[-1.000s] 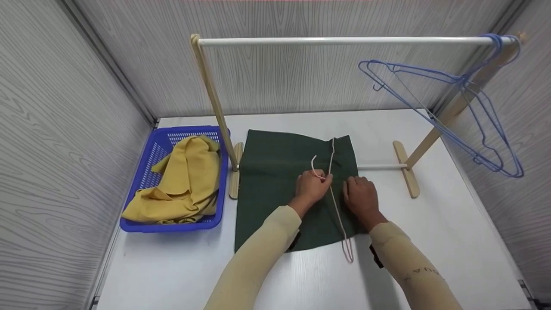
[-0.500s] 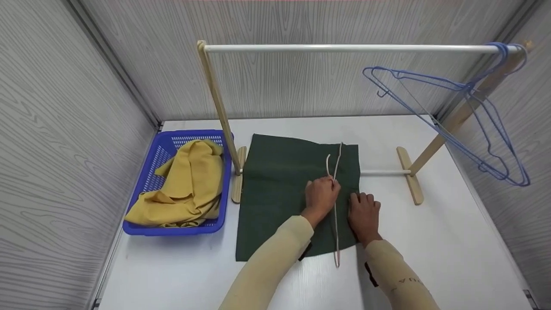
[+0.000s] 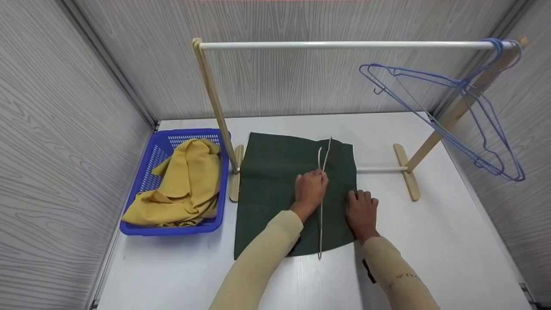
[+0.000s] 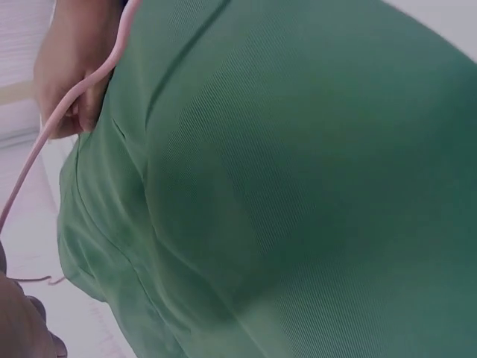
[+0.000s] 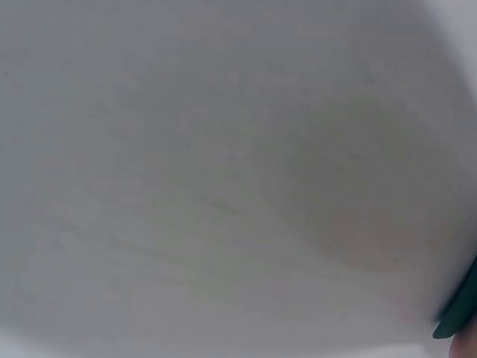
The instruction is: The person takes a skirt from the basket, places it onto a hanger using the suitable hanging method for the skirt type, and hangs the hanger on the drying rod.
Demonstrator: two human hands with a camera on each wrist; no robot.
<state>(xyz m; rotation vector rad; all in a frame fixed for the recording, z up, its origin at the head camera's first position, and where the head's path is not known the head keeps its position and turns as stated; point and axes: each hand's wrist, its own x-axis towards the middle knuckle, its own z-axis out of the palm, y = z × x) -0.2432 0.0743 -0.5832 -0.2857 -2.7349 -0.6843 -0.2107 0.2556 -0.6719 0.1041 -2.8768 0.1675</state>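
Note:
A dark green cloth [image 3: 275,172] lies spread on the table. Over its right part my left hand [image 3: 311,189] grips a pink hanger [image 3: 321,224], which appears nearly edge-on, its hook pointing away from me. The hanger's near end reaches past the cloth's front edge. In the left wrist view the hanger's pink bar [image 4: 74,93] crosses in front of my right hand [image 4: 71,67]. My right hand pinches the cloth's right edge, its fingers curled there. The right wrist view catches just a green bit of cloth [image 5: 458,306] beside a fingertip [image 5: 466,344].
A blue basket [image 3: 172,231] at the left holds crumpled yellow cloth [image 3: 185,185]. Behind and around the green cloth stands a rack with a white top rail [image 3: 344,44] and wooden posts. Blue hangers [image 3: 462,82] hang at its right end. Panel walls enclose the table [image 3: 163,267].
My right hand has shifted nearer to me along the cloth's right edge. My left hand has turned the hanger more edge-on and, over the last half second, moved it slightly left.

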